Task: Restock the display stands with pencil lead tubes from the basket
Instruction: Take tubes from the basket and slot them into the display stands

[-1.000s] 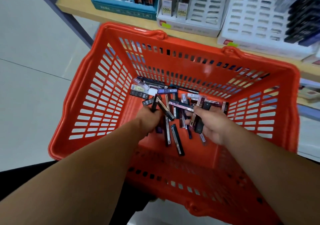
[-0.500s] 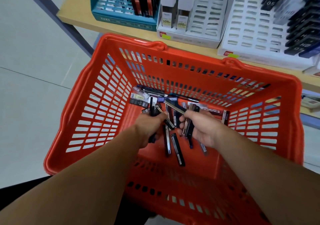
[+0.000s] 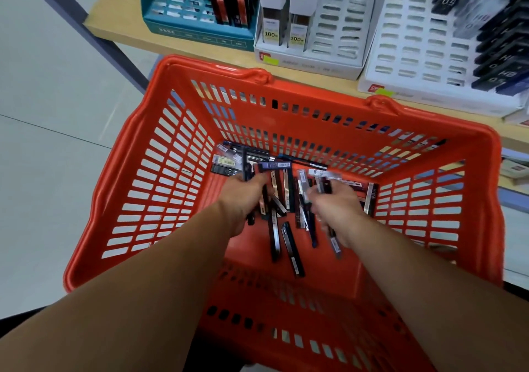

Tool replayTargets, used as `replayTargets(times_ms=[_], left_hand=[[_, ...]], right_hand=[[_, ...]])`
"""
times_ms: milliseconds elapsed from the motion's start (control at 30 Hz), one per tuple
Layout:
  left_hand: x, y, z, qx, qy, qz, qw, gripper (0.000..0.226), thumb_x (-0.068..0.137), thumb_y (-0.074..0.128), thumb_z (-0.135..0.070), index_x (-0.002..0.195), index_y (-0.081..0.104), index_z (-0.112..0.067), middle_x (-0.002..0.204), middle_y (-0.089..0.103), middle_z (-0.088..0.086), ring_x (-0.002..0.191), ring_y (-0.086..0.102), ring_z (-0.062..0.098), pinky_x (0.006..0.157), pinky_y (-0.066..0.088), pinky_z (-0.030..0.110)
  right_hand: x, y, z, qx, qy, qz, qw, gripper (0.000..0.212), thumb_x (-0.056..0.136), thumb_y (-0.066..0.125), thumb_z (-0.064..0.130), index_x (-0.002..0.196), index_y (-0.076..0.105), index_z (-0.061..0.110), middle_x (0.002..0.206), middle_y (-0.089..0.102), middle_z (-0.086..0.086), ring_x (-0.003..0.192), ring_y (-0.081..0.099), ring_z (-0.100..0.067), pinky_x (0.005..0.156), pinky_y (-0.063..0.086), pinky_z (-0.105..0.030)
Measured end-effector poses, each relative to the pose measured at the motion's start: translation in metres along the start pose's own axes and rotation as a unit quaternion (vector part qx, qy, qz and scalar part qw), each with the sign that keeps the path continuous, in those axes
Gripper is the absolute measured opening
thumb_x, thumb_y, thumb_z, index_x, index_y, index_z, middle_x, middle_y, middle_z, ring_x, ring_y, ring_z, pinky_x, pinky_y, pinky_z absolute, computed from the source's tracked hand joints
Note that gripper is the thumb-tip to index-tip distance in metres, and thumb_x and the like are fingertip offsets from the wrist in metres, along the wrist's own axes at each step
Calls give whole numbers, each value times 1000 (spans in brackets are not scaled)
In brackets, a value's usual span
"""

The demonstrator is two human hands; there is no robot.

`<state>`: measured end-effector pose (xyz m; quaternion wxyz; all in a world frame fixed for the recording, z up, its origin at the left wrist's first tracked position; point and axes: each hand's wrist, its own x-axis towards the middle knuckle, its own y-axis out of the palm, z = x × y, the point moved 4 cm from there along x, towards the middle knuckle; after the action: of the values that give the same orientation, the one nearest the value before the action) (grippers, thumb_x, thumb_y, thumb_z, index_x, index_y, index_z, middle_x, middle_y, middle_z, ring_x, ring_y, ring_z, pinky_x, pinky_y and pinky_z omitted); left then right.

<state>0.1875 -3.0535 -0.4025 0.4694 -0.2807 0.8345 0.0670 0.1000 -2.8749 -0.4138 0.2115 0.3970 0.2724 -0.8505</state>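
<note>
Inside the orange slotted plastic basket (image 3: pixel 148 171), left hand (image 3: pixel 243 201) and right hand (image 3: pixel 336 210) curl fingers round slim dark pencil lead tubes (image 3: pixel 292 253) from the heap, apparently gathering handfuls for the white slotted display stands (image 3: pixel 409 57) beyond.

Bright even light, soft shadows, motion-blurred right hand (image 3: pixel 333 204), wide-angle edge distortion

Right hand (image 3: pixel 336 210) motion-blurred; its hold on lead tubes (image 3: pixel 289 245) unclear.

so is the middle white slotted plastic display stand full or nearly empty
Nearly empty. The middle white slotted plastic display stand holds just two white-capped packs at its left side; its other slots show bare.
</note>
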Motion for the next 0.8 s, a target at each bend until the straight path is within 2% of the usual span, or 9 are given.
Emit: replayTargets(times_ms=[67, 133, 233, 333, 400, 500, 600, 700, 800], left_hand=[[-1, -8, 3, 35, 20, -20, 999, 26, 102, 64, -28, 116, 65, -7, 82, 73, 6, 60, 65, 16, 47, 48, 26], [-1, -12, 6, 90, 50, -47, 994, 7, 99, 68, -21, 104, 68, -15, 79, 68, 2, 62, 60, 15, 45, 46, 24], [8, -12, 19, 113, 57, -66, 990, 10, 94, 74, -19, 104, 72, -18, 88, 72, 3, 75, 66, 16, 64, 57, 31], [10, -5, 27, 115, 29, -63, 991, 30, 89, 81, -32, 115, 70, -21, 98, 75, 1, 88, 73, 20, 81, 63, 40], [11, -1, 27, 136, 20, -70, 988, 40, 86, 81, -43, 116, 69, -20, 97, 75, 0, 86, 74, 19, 79, 64, 38], [16, 3, 22, 186, 29, -104, 977, 39, 82, 83, -51, 101, 67, -21, 87, 72, -2, 80, 72, 18, 79, 64, 38], [23, 10, 17, 187, 39, -116, 975, 28, 82, 86, -43, 89, 67, -24, 79, 71, -6, 74, 71, 15, 76, 64, 37], [24, 18, 15, 133, 44, -106, 985, 14, 81, 85, -22, 89, 73, -23, 77, 76, -3, 70, 75, 16, 70, 66, 38], [20, 16, 18, 104, 40, -90, 990, 7, 86, 77, -20, 92, 75, -21, 78, 78, 5, 68, 75, 20, 67, 66, 40]], right_hand=[[2, -19, -11, -92, -6, -80, 992, 16, 94, 72, 30, 101, 62, 19, 76, 64, 1, 51, 57, -12, 49, 47, -25], [1, -25, -22, -166, 4, -85, 982, 25, 85, 82, 33, 98, 66, 19, 84, 69, 1, 65, 66, -14, 59, 57, -30], [3, -20, -37, -218, 9, -77, 973, 44, 76, 90, 37, 104, 63, 17, 100, 69, 3, 79, 67, -17, 63, 53, -29], [7, -17, -44, -202, -11, -77, 976, 32, 78, 89, 33, 96, 67, 21, 93, 70, 4, 87, 69, -19, 66, 49, -29], [7, -17, -42, -186, -12, -69, 980, 22, 83, 85, 33, 89, 65, 25, 87, 69, 5, 80, 69, -17, 60, 46, -26], [12, -20, -39, -188, -21, -81, 979, 18, 88, 75, 41, 87, 65, 26, 81, 71, 3, 69, 70, -20, 61, 57, -32], [20, -19, -29, -146, -49, -79, 985, 16, 92, 68, 42, 96, 63, 27, 80, 71, 4, 66, 69, -17, 63, 58, -32], [27, -14, -6, -76, -87, -44, 992, 18, 98, 63, 30, 114, 56, 29, 96, 73, 0, 77, 70, -15, 52, 46, -18], [40, -11, 9, -75, -99, -36, 992, 13, 96, 64, 30, 103, 53, 28, 97, 72, -2, 82, 71, -20, 58, 55, -27]])
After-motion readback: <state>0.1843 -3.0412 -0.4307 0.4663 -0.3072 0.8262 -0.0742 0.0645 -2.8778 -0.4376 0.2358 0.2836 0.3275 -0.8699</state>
